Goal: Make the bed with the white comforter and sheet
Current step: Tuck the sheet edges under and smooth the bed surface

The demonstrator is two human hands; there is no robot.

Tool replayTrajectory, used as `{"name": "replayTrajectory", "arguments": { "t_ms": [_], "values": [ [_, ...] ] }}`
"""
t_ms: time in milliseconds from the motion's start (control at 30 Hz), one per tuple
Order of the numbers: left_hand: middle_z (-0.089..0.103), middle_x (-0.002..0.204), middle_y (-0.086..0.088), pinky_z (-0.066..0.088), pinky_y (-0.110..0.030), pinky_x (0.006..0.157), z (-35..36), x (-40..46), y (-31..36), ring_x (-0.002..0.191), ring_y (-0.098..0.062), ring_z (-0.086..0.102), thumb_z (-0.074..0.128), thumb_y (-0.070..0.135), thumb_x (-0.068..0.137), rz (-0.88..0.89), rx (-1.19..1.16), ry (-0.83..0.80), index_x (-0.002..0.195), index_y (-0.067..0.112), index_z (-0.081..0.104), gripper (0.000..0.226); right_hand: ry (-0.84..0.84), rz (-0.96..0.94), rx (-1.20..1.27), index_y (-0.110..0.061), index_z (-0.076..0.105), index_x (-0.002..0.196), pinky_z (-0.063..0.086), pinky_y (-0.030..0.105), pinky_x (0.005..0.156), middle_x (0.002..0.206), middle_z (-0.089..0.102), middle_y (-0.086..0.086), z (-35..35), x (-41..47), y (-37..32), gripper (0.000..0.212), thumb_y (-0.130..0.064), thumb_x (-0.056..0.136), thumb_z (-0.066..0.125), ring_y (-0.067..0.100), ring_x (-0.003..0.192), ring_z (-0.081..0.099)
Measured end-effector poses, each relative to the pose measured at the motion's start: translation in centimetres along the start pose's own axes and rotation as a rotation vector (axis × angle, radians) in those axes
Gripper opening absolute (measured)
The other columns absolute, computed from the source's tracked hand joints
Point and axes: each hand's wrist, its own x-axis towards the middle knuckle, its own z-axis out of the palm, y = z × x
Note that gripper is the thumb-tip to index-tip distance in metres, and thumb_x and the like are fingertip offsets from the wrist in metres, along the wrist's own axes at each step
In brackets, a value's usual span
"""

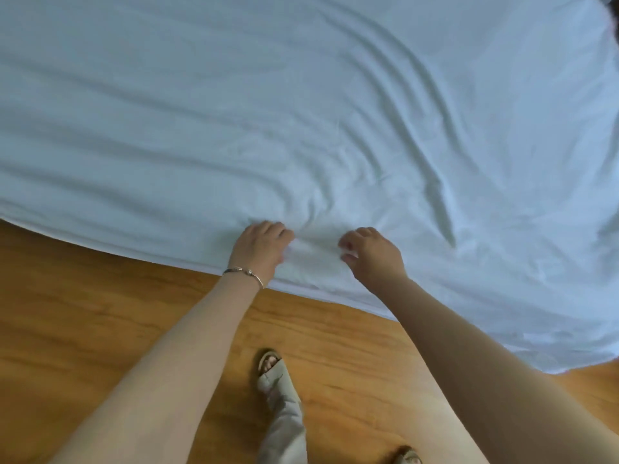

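While both hands work the near edge of a bed, a person stands on the wood floor (100, 313) w/ white fabric spread across nearly the whole view. Left to right: the left hand (259, 247), a thin bracelet (243, 272) at its wrist, has its fingers curled into the white sheet (301, 112), gripping a bunch of cloth right at the edge of the mattress. Just beside it, the right hand (373, 254) hovers w/ fingers bent and partly open; whether it actually pinches cloth can't be told from this angle. Creases fan out from the spot between the 2 hands and sweep toward the far right, where the fabric hangs lower over the side.

Step in hand, as it looks: pulling and smoothing the top layer along this side, approx. mid-task, since the wrinkles are not yet out. Whether this layer is sheet or comforter is unclear. Next move likely calls for an even tug toward the person by both hands, then flattening the ridges at right.

Count: 2 hands, 1 bracelet, 1 white layer visible, 2 sandalled feet below, the nearer sandal (268, 360) pointing at the bed, the other (407, 457) cut off by the frame.
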Motion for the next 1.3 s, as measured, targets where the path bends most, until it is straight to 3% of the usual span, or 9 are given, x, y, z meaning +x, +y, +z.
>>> {"name": "replayTrajectory", "arguments": {
  "t_ms": [67,200,367,500,667,767,967,1133,1300],
  "values": [
    [0.063,0.082,0.000,0.051,-0.032,0.065,0.1,-0.8,-2.4,0.077,-0.025,0.063,0.092,0.009,0.045,-0.052,-0.059,0.011,0.083,0.015,0.065,0.048,-0.021,0.015,-0.046,-0.018,0.066,0.104,0.036,0.027,0.074,0.102,0.061,0.000,1.0,1.0,-1.6,0.013,-0.022,0.093,0.061,0.022,0.108,0.055],
    [0.055,0.064,0.003,0.044,-0.027,0.056,0.8,-1.4,-5.2,0.061,-0.023,0.057,0.092,0.005,0.049,-0.070,-0.127,0.010,0.065,0.016,0.058,0.039,-0.047,-0.066,-0.158,-0.021,0.065,0.108,0.047,0.034,0.078,0.103,0.061,-0.003,2.1,0.9,-3.7,0.060,-0.048,0.060,0.087,0.022,0.096,0.056],
    [0.063,0.077,0.008,0.036,-0.020,0.064,-0.9,-1.1,-6.5,0.079,-0.013,0.059,0.080,0.023,0.075,-0.157,-0.318,-0.112,0.075,0.021,0.066,0.014,0.038,-0.082,-0.120,-0.022,0.069,0.071,0.039,0.023,0.054,0.080,0.065,-0.007,2.9,2.1,-5.6,0.022,-0.025,0.064,0.089,0.020,0.080,0.065],
    [0.065,0.095,0.009,0.037,-0.021,0.071,-3.7,-2.0,-7.0,0.092,-0.010,0.059,0.061,0.022,0.089,-0.114,-0.333,-0.282,0.088,0.023,0.071,0.010,-0.090,-0.008,0.017,-0.018,0.066,0.090,0.033,0.026,0.064,0.101,0.063,-0.006,2.4,1.9,-7.8,0.013,-0.030,0.086,0.070,0.018,0.099,0.059],
    [0.058,0.109,0.007,0.035,-0.024,0.078,-4.1,-3.1,-8.4,0.105,-0.018,0.054,0.059,0.023,0.093,-0.184,-0.226,-0.180,0.107,0.023,0.062,0.014,-0.148,-0.146,-0.090,-0.027,0.051,0.130,0.038,0.034,0.091,0.130,0.050,-0.003,1.9,3.4,-12.9,0.066,-0.052,0.074,0.076,0.022,0.115,0.049],
    [0.049,0.126,0.002,0.036,-0.031,0.098,-3.9,-3.2,-13.0,0.119,-0.021,0.047,0.070,0.033,0.085,-0.129,-0.161,-0.159,0.131,0.025,0.050,0.051,-0.076,-0.098,-0.045,-0.026,0.055,0.128,0.040,0.035,0.094,0.126,0.053,-0.001,2.6,5.4,-16.5,0.057,-0.049,0.078,0.074,0.024,0.116,0.048],
    [0.042,0.142,-0.002,0.029,-0.046,0.108,-5.0,-5.0,-27.5,0.132,-0.028,0.034,0.080,0.028,0.073,-0.134,0.086,-0.172,0.140,0.030,0.044,0.076,-0.086,-0.029,0.020,-0.030,0.048,0.139,0.036,0.035,0.101,0.139,0.044,-0.004,4.7,12.8,-27.0,0.062,-0.043,0.083,0.071,0.023,0.130,0.036],
    [0.066,0.088,-0.005,0.050,-0.031,0.068,-6.2,-4.4,-36.8,0.082,-0.026,0.065,0.093,0.016,0.053,0.032,0.061,-0.108,0.092,0.013,0.067,0.047,-0.061,0.170,0.031,-0.017,0.067,0.102,0.038,0.027,0.073,0.106,0.062,0.001,7.7,17.2,-32.3,0.018,-0.008,0.089,0.058,0.022,0.109,0.054],
    [0.066,0.106,0.003,0.037,-0.027,0.072,-7.5,-2.6,-37.8,0.099,-0.022,0.060,0.066,0.025,0.089,0.049,-0.032,-0.440,0.098,0.021,0.064,0.011,-0.122,0.286,0.119,-0.018,0.071,0.082,0.040,0.027,0.070,0.088,0.070,-0.001,7.7,15.7,-32.3,0.018,-0.001,0.078,0.070,0.024,0.089,0.063]
  ]
}}
